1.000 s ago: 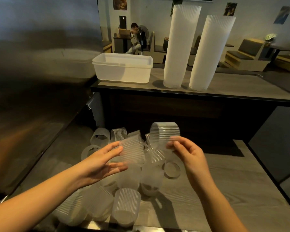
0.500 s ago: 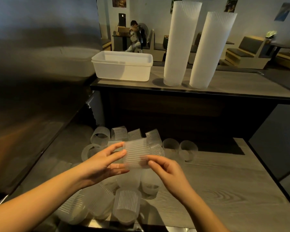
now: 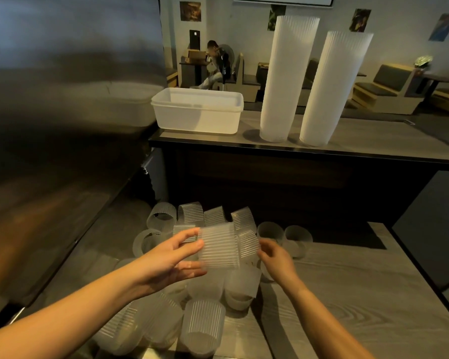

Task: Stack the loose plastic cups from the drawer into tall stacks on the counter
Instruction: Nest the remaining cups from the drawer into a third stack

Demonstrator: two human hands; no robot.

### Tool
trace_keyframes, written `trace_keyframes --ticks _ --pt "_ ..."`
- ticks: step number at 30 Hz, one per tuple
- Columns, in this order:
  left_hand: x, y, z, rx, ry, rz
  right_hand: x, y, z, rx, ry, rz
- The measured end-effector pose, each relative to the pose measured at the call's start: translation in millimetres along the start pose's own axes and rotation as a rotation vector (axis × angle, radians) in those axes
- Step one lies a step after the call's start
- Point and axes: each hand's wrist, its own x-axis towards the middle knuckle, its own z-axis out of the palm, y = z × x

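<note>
**A:** What changed?
**B:** A second ago my right hand [image 3: 275, 257] held a ribbed translucent plastic cup [image 3: 248, 244] apart. Now it's slid into the matching cup [image 3: 218, 248] in my left hand [image 3: 171, 257]. That's one more nested.
**A:** Grip?
**B:** Both hands curl narrowly round that pair, over the loose cups [image 3: 202, 325] by the drawer's [image 3: 347, 294] left edge. Tall cup stacks [image 3: 283, 81] wait on the worktop [image 3: 386, 141].

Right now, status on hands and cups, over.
Status: left hand grips ribbed cup, right hand pinches its other end. Loose cups piled below; two tall stacks on counter. No obstruction seen.
</note>
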Motion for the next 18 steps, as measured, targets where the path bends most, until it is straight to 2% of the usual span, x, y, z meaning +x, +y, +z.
trace_keyframes --ticks 7,12,15,18 --pt "0.1 0.2 -0.7 -0.020 -0.003 0.008 -1.1 -1.0 -3.2 0.064 0.091 -0.045" --pt "1.8 -1.7 -1.1 -0.048 0.018 0.018 -20.0 -31.7 -26.8 0.313 0.225 -0.112" --pt "4.2 -1.8 -1.8 -0.058 0.060 0.029 -41.3 -56.4 -43.5 0.506 0.213 -0.198" --pt "5.5 -0.3 -4.1 -0.089 0.095 0.032 -62.4 -71.9 -47.6 0.574 0.172 -0.246"
